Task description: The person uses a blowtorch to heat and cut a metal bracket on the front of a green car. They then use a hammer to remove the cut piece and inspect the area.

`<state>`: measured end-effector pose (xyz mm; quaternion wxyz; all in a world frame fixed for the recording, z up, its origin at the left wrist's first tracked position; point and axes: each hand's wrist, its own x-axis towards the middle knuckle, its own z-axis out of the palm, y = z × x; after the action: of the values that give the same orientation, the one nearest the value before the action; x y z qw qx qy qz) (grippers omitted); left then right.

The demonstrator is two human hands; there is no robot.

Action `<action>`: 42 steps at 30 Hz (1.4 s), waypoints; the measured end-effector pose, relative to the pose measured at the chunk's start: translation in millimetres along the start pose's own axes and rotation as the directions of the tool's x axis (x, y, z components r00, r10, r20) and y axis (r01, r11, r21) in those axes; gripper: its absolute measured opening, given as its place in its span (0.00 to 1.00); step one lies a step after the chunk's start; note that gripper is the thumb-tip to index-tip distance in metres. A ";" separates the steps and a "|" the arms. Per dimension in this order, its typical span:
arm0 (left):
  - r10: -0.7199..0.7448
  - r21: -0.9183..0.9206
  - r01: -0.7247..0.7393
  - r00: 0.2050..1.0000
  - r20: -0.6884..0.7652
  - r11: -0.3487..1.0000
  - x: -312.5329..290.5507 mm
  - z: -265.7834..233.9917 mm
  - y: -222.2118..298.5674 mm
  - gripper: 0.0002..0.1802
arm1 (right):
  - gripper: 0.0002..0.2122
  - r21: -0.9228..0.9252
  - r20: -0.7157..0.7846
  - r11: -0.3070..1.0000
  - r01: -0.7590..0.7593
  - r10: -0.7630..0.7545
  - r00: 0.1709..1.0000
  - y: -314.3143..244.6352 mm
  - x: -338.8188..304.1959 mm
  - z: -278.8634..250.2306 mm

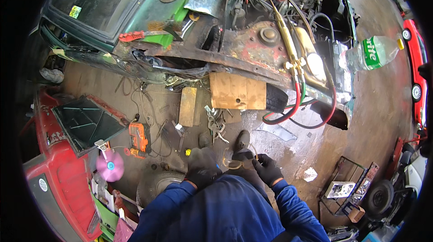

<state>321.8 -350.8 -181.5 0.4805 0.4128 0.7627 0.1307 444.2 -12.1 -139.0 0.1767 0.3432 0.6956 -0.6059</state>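
My right hand (269,170), in a dark work glove, is closed with thumb and fingers pinching the edge of a pair of clear safety glasses (232,167) with a yellowish rim. The glasses hang in front of my body, over my dark shoes (242,139). At their other side is my left hand (202,168), also gloved, its fingers curled. Whether it grips the glasses or something else is hidden. Ahead, a brass torch (285,34) with red and green hoses (297,89) rests on the opened car's rusty inner fender (243,48).
A plastic bottle (373,53) lies at the engine bay's right edge. Cardboard (239,91), locking pliers (217,125) and an orange power tool (139,139) are on the floor. A pink fan (109,165) spins beside red bodywork (67,183). A metal frame (336,170) stands right.
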 end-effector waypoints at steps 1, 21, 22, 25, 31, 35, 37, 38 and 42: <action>0.005 -0.089 -0.006 1.000 -0.014 0.996 -1.7 -4.6 -5.7 0.18 | 0.17 -0.074 -0.018 0.997 0.003 -0.004 1.000 -7.0 0.2 4.3; -0.339 -0.401 0.149 0.822 -0.458 0.904 -22.3 -127.3 -131.1 0.17 | 0.21 -0.276 -0.012 0.961 0.019 -0.023 1.000 -0.2 72.3 112.3; -0.247 -0.311 0.034 0.692 -0.679 0.950 -5.7 -146.7 -130.6 0.18 | 0.20 -0.309 -0.017 0.950 0.035 -0.043 0.999 12.7 82.5 117.3; 0.073 0.027 -0.135 0.347 -0.935 0.991 41.0 -212.5 -138.1 0.19 | 0.18 -0.518 -0.030 0.832 0.199 -0.250 0.968 51.4 111.7 131.4; 0.398 0.398 -0.023 0.126 -0.909 0.917 110.7 -300.3 -141.6 0.24 | 0.24 -0.455 0.001 0.889 0.059 -0.066 0.998 105.8 127.8 152.8; 0.508 0.510 0.017 0.077 -0.858 0.860 130.6 -309.9 -146.8 0.26 | 0.26 -0.447 -0.002 0.893 -0.047 0.051 0.999 131.9 145.3 155.8; 0.505 0.511 0.087 0.078 -0.859 0.855 134.6 -309.3 -148.1 0.26 | 0.26 -0.445 0.012 0.895 -0.023 0.032 0.999 142.5 159.1 158.7; 0.469 0.479 0.160 0.097 -0.878 0.863 136.6 -309.1 -147.6 0.25 | 0.27 -0.457 0.021 0.889 0.007 0.003 1.000 146.8 166.6 157.1; 0.502 0.499 0.126 0.014 -0.865 0.857 144.7 -314.0 -144.1 0.20 | 0.24 -0.517 0.058 0.852 0.077 -0.055 0.997 160.7 195.7 157.6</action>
<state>-43.4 -269.6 -199.6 -0.3132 0.4043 0.8174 0.2651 391.2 -107.7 -416.5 0.2561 0.2464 0.8407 -0.4086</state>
